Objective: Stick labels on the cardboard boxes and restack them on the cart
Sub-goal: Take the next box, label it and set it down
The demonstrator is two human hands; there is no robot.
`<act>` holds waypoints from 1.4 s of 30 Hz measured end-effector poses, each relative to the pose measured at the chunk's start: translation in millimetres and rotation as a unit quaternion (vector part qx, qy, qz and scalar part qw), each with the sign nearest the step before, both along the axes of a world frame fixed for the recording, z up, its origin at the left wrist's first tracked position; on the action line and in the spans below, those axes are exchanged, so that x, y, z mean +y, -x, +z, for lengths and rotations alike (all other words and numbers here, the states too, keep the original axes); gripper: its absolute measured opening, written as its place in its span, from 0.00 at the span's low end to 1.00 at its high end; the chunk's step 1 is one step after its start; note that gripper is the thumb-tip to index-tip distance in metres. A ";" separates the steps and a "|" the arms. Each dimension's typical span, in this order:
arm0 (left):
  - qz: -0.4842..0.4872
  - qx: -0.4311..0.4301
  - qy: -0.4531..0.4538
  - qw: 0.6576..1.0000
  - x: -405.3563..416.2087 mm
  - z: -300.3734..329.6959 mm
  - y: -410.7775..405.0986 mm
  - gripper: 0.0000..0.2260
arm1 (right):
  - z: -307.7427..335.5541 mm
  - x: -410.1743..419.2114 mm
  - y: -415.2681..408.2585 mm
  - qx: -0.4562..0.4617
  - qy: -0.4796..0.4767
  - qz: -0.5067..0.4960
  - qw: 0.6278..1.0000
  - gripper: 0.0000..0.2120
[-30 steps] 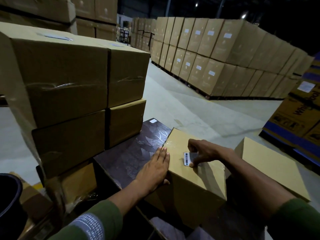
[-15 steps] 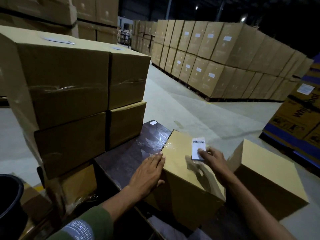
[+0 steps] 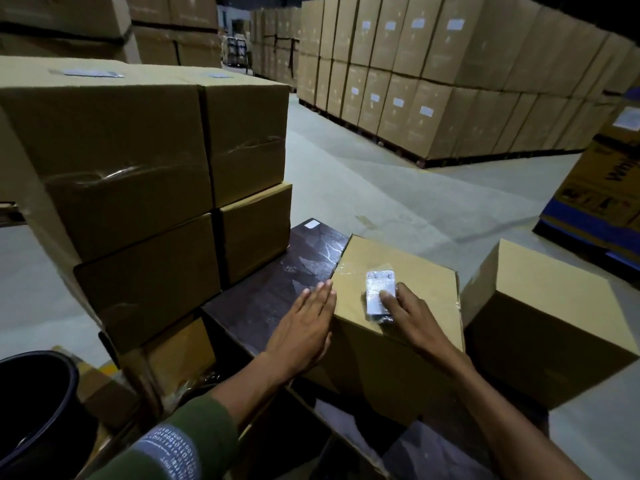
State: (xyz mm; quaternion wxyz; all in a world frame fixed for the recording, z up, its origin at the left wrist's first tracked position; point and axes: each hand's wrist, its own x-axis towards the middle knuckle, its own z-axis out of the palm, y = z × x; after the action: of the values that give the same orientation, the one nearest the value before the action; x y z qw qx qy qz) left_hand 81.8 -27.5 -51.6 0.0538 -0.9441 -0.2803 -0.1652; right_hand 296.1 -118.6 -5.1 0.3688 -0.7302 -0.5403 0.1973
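1. Stacked boxes (image 3: pixel 138 150) are standing at the left.
2. The left hand (image 3: pixel 301 334), fingers straight, is pressing flat against the cardboard box (image 3: pixel 415 289) side.
3. The right hand (image 3: pixel 408 313), fingers extended, is pressing the label (image 3: pixel 377 289) onto the box top.
4. Another box (image 3: pixel 540 306) is sitting just right.

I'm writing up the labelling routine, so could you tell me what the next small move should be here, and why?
Probably smooth the label flat with the right hand: its fingers already lie on it atop the box, which the left hand steadies at its side.
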 end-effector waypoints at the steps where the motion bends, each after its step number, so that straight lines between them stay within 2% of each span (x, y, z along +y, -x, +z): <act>1: 0.000 0.000 0.005 1.000 -1.0 0.0 -0.6 0.33 | -0.4 -6.2 -4.6 -0.005 -0.002 0.007 1.000 0.18; 4: 0.002 0.006 0.006 1.000 -1.0 -1.2 -2.1 0.33 | 1.1 -18.1 -22.6 -0.017 -0.011 -0.025 0.999 0.12; 8: 0.023 0.020 -0.003 1.000 0.9 -0.8 -3.3 0.33 | 2.4 -3.0 -36.1 -0.010 -0.011 -0.088 0.996 0.14; 13: 0.052 0.041 -0.014 0.998 -1.9 0.8 -3.8 0.32 | 8.4 16.7 -6.9 0.008 -0.006 -0.034 0.999 0.11; 17: 0.066 0.040 0.001 0.997 -2.1 0.3 -3.7 0.33 | 8.0 -10.2 -9.3 -0.012 0.007 -0.002 1.000 0.13; 21: 0.068 0.032 -0.001 0.997 -4.1 0.6 -3.1 0.32 | 10.1 -24.9 -33.1 0.006 -0.007 -0.040 0.999 0.09; 23: 0.073 0.037 0.001 0.997 -6.3 3.8 -2.5 0.31 | 8.4 -13.1 -37.1 0.007 -0.005 -0.069 0.998 0.12; 28: 0.081 0.050 0.008 0.995 -9.2 6.3 -2.1 0.31 | 5.4 11.0 -11.6 0.013 -0.003 -0.032 0.999 0.13; 32: 0.082 0.063 0.009 0.995 -10.5 9.1 -3.9 0.31 | 6.8 -11.7 -11.9 -0.010 0.004 0.005 1.000 0.12; 38: 0.083 0.077 -0.026 0.993 -10.0 10.3 -5.2 0.31 | 6.2 -18.4 -51.8 0.015 0.000 -0.069 0.997 0.12; 42: 0.093 0.104 -0.032 0.990 -12.5 12.7 -7.3 0.31 | 12.0 6.1 -31.1 0.022 0.007 -0.031 0.999 0.12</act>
State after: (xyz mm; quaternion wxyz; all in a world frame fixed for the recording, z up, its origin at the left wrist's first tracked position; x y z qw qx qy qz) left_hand 89.1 -40.0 -38.9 0.1275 -0.9240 -0.3540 -0.0690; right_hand 327.2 -112.5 6.9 0.3817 -0.7447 -0.5073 0.2058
